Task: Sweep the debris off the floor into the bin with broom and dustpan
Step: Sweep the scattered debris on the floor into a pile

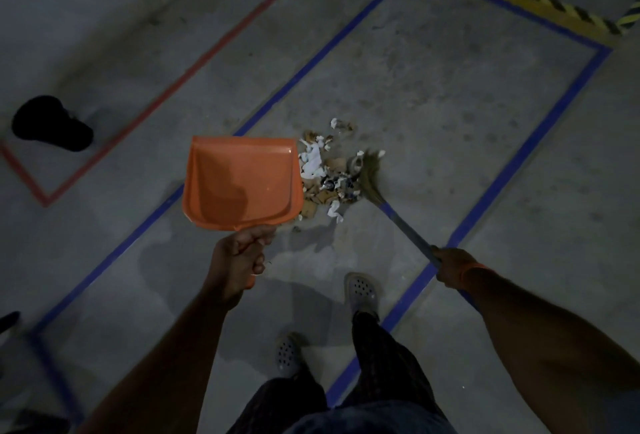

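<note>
The debris [329, 170] lies heaped on the floor [450, 104], and everything sits around it. The dustpan [242, 182] rests just left of the heap, its lip touching the scraps; the left hand [239, 257] has its grip closed round the pan's handle. The broom [372, 174] stands at the heap's right edge, the right hand [450, 265] clenched on its shaft. No bin shows. A hard stroke could scatter light paper past the pan's sides; a lifted lip would let scraps slide under.

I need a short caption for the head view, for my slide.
Left hand holds orange dustpan beside debris pile; right hand sweeps with broom.
</note>
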The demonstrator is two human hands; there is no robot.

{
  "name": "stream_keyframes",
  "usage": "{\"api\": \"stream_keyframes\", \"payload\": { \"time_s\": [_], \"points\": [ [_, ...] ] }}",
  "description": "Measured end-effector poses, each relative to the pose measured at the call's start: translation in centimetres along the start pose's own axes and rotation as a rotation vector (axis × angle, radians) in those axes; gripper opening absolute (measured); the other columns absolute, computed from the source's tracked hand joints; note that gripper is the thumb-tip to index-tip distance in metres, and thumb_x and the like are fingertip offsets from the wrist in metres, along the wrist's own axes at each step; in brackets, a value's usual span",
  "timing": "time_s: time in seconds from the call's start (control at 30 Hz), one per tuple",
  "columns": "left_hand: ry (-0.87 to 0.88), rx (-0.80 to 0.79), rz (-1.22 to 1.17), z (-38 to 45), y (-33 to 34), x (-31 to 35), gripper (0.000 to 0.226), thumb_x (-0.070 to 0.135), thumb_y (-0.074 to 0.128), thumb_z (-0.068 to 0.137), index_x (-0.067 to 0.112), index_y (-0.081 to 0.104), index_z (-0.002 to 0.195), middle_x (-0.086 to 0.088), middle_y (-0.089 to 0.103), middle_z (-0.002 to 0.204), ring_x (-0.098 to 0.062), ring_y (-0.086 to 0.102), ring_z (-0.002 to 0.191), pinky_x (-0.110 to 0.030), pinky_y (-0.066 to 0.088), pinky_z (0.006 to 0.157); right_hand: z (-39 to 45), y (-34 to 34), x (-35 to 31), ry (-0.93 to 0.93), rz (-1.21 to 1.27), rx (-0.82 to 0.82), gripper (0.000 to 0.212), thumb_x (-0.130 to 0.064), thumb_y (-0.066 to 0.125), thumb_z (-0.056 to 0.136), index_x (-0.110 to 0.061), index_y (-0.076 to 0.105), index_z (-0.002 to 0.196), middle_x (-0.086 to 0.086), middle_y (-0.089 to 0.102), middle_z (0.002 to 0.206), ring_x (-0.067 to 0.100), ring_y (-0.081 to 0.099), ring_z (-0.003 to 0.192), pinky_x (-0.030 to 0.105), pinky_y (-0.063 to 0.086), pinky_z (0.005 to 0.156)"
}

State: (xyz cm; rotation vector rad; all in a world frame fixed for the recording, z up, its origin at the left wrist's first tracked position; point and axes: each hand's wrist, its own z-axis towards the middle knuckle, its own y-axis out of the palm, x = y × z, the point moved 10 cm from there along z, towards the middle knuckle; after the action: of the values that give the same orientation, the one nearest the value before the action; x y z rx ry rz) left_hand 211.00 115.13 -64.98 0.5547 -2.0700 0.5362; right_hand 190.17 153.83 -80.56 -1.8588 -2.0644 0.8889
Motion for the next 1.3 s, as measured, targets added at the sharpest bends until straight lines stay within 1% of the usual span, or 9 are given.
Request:
{"api": "stream_keyframes", "payload": {
  "time_s": [0.17, 0.33, 0.43, 0.6, 0.8, 0.93, 1.0, 1.13, 1.3],
  "points": [
    [0.043, -0.040, -0.002, -2.3, -2.8, -2.7, 0.036, -0.003, 0.049, 0.099, 0.019, 0.077, 0.105, -0.003, 0.062, 0.090, -0.013, 0.041, 0.055, -0.029, 0.025, 0.056, -1.5, 5.2, -2.6, -0.055, -0.064, 0.049, 0.066, -0.016, 0.065, 0.087, -0.014, 0.037, 0.147, 0.013, 0.064, 0.121, 0.028, 0.064, 0.109, 0.034, 0.054, 0.090],
    [0.026, -0.071, 0.009, -6.6, -6.5, -5.6, 0.029, -0.001, 0.051, 0.100, 0.013, 0.076, 0.106, -0.004, 0.062, 0.091, -0.011, 0.044, 0.053, -0.025, 0.031, 0.050, -7.3, 11.3, -2.8, -0.100, 0.074, 0.165, 0.075, -0.007, 0.065, 0.085, -0.013, 0.031, 0.151, 0.018, 0.060, 0.126, 0.032, 0.061, 0.110, 0.032, 0.048, 0.087],
    [0.031, -0.098, 0.036, -9.8, -8.1, -6.8, 0.028, -0.002, 0.048, 0.101, 0.006, 0.072, 0.113, -0.005, 0.060, 0.091, -0.012, 0.043, 0.054, -0.020, 0.034, 0.043, -10.8, 14.4, -2.0, -0.065, 0.099, 0.188, 0.079, -0.011, 0.066, 0.085, -0.015, 0.026, 0.153, 0.017, 0.056, 0.130, 0.033, 0.060, 0.111, 0.029, 0.045, 0.083],
    [0.016, -0.106, 0.012, -12.4, -9.9, -9.0, 0.033, 0.001, 0.051, 0.100, 0.019, 0.077, 0.106, -0.003, 0.063, 0.092, -0.013, 0.045, 0.054, -0.028, 0.033, 0.054, -14.1, 17.8, -1.2, 0.028, 0.178, 0.163, 0.080, -0.012, 0.066, 0.085, -0.018, 0.024, 0.153, 0.016, 0.059, 0.128, 0.032, 0.063, 0.105, 0.032, 0.050, 0.085],
    [0.021, -0.067, 0.000, -14.0, -10.7, -10.9, 0.030, 0.003, 0.051, 0.101, 0.017, 0.076, 0.110, -0.001, 0.064, 0.091, -0.014, 0.045, 0.055, -0.032, 0.032, 0.058, -13.7, 22.0, -3.5, 0.076, 0.228, 0.095, 0.071, -0.012, 0.066, 0.086, -0.015, 0.034, 0.150, 0.016, 0.057, 0.131, 0.031, 0.060, 0.112, 0.036, 0.050, 0.095],
    [0.026, -0.054, 0.014, -15.1, -10.3, -12.1, 0.029, -0.002, 0.048, 0.101, 0.008, 0.072, 0.115, -0.005, 0.061, 0.092, -0.013, 0.043, 0.054, -0.024, 0.035, 0.046, -13.4, 22.8, -5.4, 0.003, 0.305, 0.104, 0.075, -0.009, 0.065, 0.086, -0.019, 0.030, 0.152, 0.018, 0.059, 0.128, 0.033, 0.063, 0.103, 0.034, 0.051, 0.084],
    [0.020, -0.053, 0.009, -15.7, -10.1, -12.6, 0.031, -0.001, 0.049, 0.101, 0.013, 0.074, 0.112, -0.003, 0.062, 0.092, -0.013, 0.043, 0.053, -0.025, 0.030, 0.050, -13.9, 22.8, -5.2, -0.008, 0.363, 0.120, 0.077, -0.008, 0.065, 0.086, -0.021, 0.028, 0.152, 0.018, 0.059, 0.127, 0.032, 0.063, 0.098, 0.031, 0.051, 0.078],
    [0.011, -0.064, -0.024, -16.0, -10.0, -13.1, 0.032, -0.001, 0.050, 0.100, 0.015, 0.075, 0.110, -0.003, 0.061, 0.091, -0.013, 0.043, 0.053, -0.030, 0.029, 0.057, -15.9, 23.3, -4.3, -0.022, 0.377, 0.161, 0.078, -0.010, 0.065, 0.086, -0.022, 0.027, 0.153, 0.017, 0.059, 0.128, 0.034, 0.063, 0.103, 0.036, 0.052, 0.085],
    [0.010, -0.051, -0.033, -16.4, -9.8, -12.2, 0.030, -0.003, 0.048, 0.101, 0.009, 0.072, 0.114, -0.004, 0.059, 0.092, -0.013, 0.041, 0.052, -0.018, 0.030, 0.040, -17.9, 26.2, -2.8, 0.062, 0.428, 0.115, 0.079, -0.010, 0.064, 0.087, -0.023, 0.023, 0.154, 0.016, 0.064, 0.117, 0.026, 0.063, 0.082, 0.028, 0.049, 0.066]
  ]
}}
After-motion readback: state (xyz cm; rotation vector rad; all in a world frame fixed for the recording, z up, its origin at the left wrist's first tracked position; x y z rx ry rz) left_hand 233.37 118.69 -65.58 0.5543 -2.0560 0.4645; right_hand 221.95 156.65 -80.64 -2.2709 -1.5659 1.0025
